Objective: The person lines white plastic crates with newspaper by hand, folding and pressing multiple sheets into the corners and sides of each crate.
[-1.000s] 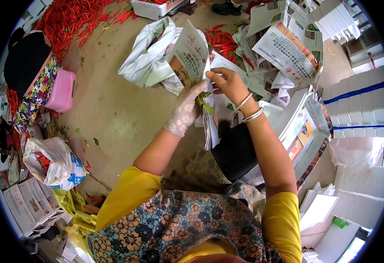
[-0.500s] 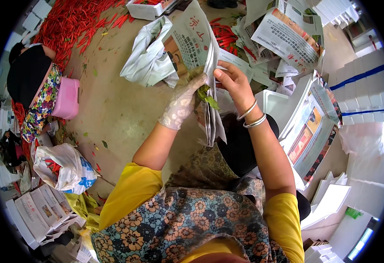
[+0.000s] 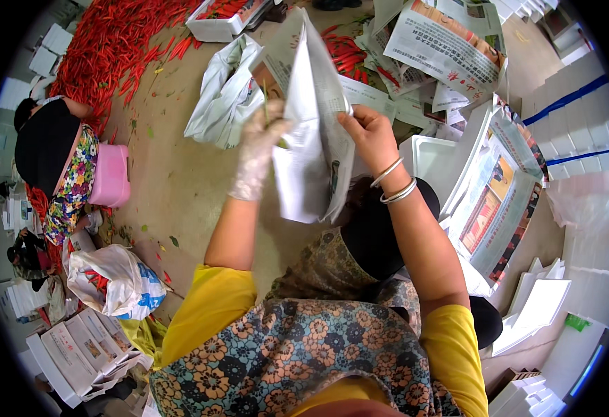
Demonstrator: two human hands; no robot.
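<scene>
While gloved left hand (image 3: 259,142) grips newspaper (image 3: 311,125), right hand (image 3: 367,132) pinches edge.

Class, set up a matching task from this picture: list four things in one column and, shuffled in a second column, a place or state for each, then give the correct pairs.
Things:
1. folded newspaper
2. red chillies
3. pink stool
4. left hand

Places or states:
A. heaped on the floor at upper left
B. wearing a thin clear glove
C. held up between both hands
D. on the floor beside a seated person in a floral garment

Pairs: 1-C, 2-A, 3-D, 4-B. The right hand, bare with bangles at the wrist, grips the paper's right edge.
</scene>
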